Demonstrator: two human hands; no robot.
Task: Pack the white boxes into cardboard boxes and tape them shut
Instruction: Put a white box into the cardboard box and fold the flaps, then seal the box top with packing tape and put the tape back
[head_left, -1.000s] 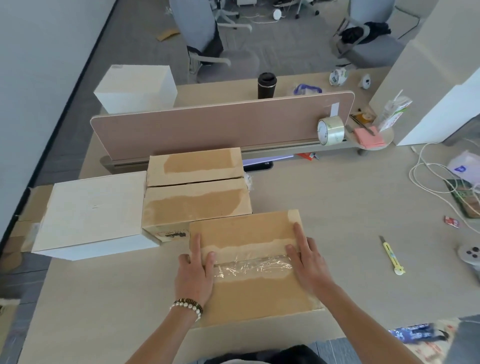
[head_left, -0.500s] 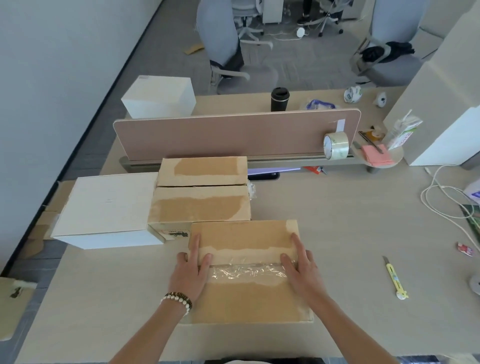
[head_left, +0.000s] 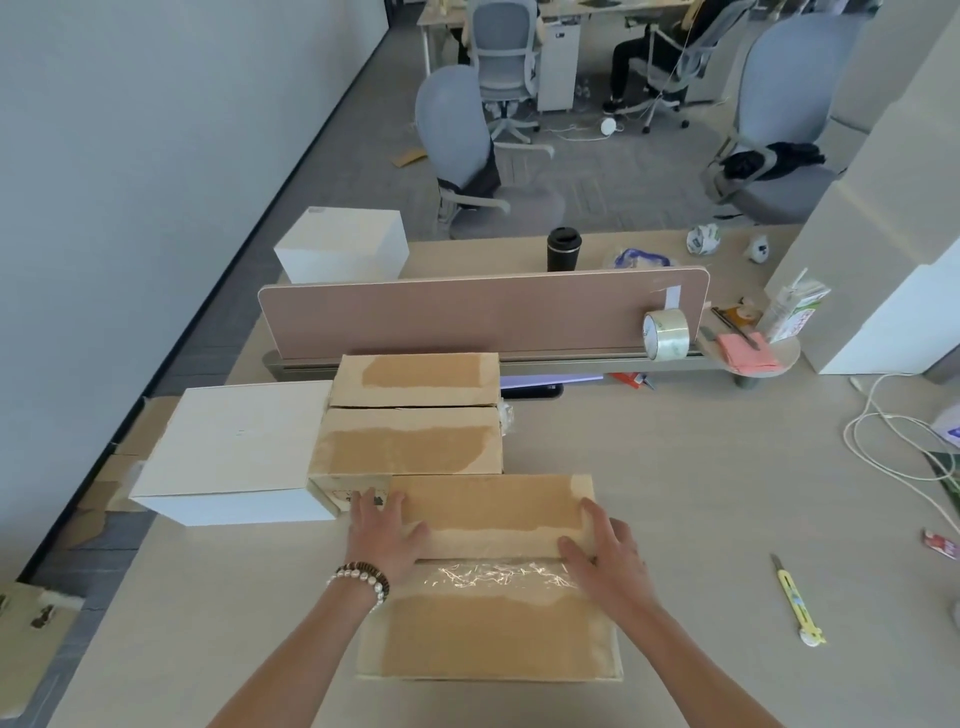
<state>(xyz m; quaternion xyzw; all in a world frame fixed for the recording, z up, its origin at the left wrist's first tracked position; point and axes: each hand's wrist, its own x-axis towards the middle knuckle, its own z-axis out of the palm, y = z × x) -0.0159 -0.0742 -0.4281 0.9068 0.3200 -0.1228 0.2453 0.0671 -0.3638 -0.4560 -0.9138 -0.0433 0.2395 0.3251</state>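
A closed cardboard box (head_left: 493, 639) lies on the desk right in front of me, with a strip of clear tape (head_left: 493, 577) across its seam. My left hand (head_left: 382, 540) lies flat on its left side, my right hand (head_left: 605, 558) flat on its right side, fingers spread; neither grips anything. Behind it stands a second cardboard box (head_left: 410, 436) with closed flaps. A large white box (head_left: 234, 447) sits to the left, touching that box. Another white box (head_left: 343, 244) stands beyond the divider. A roll of clear tape (head_left: 666, 335) leans against the divider's right end.
A pink desk divider (head_left: 467, 317) crosses the desk. A yellow utility knife (head_left: 797, 605) lies at the right. White cables (head_left: 883, 441), a carton and pink notes are at the far right. A black cup (head_left: 562, 249) stands behind the divider. Office chairs and a seated person are beyond.
The view has tilted up, showing more of the room. Both hands stay flat on the taped box, having slid slightly further along its top.
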